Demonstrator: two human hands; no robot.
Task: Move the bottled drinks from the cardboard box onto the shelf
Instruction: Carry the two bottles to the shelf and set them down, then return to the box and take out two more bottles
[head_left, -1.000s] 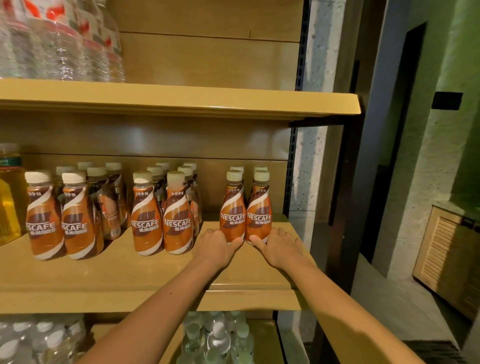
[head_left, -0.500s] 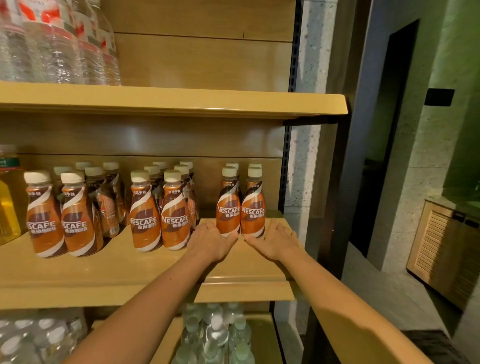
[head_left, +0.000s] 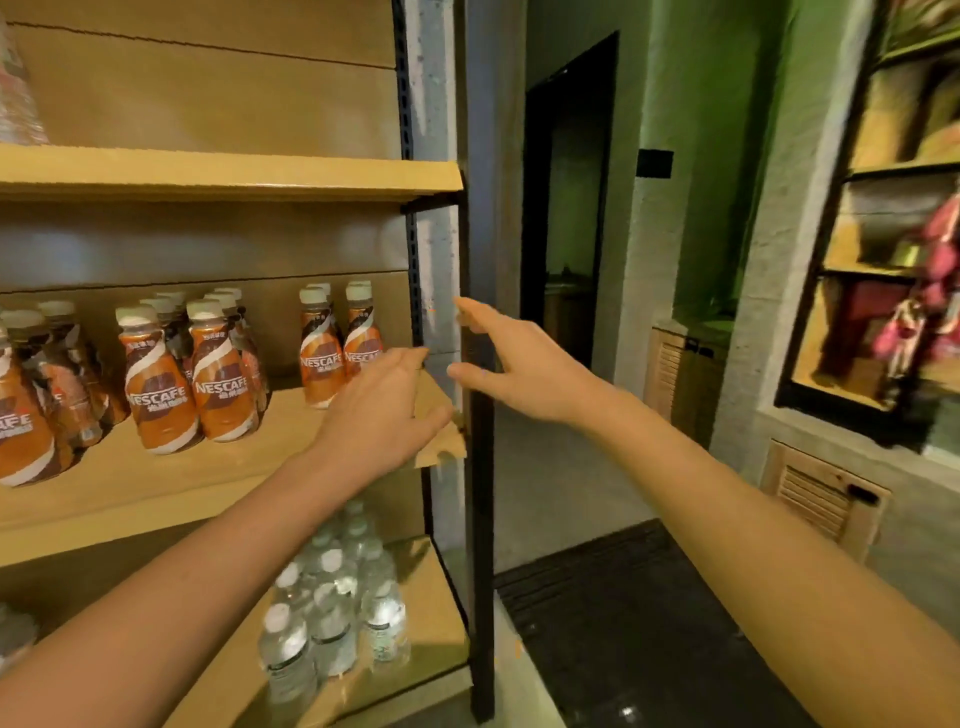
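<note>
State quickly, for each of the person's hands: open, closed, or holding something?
Left hand: open, empty, near the edge of the tan wooden shelf.
Right hand: open, fingers spread, empty.

The left hand (head_left: 382, 410) and right hand (head_left: 524, 364) hover empty, fingers loose, at the shelf (head_left: 234, 467) end, near upright Nescafe bottles (head_left: 322, 358).
</note>
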